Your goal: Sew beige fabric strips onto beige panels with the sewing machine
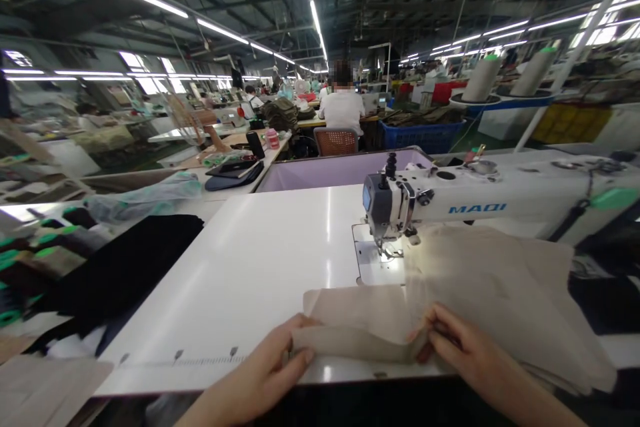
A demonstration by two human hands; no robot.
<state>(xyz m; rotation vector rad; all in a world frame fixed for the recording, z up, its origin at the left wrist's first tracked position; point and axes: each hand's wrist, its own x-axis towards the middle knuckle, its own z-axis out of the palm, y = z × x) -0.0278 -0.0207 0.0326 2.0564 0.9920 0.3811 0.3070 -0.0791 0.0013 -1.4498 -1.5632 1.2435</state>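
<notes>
A beige fabric piece (pixel 360 307) lies near the front edge of the white sewing table, its near edge folded up into a darker strip. My left hand (pixel 275 360) is closed on the left end of that fold, thumb at the front. At the fold's right end, my right hand (pixel 447 340) pinches the cloth between thumb and fingers. A larger beige sheet (pixel 495 280) spreads to the right, under the machine arm; where the two pieces meet is hard to make out. Just beyond the cloth stands the sewing machine head (pixel 387 207), its needle area lit.
Black fabric (pixel 135 260) and thread spools (pixel 60 247) lie at the left. More beige cloth (pixel 45 380) is at the lower left. A ruler scale (pixel 210 357) marks the table's front edge. Behind the table are a lilac bin (pixel 310 175) and a seated person (pixel 343 110).
</notes>
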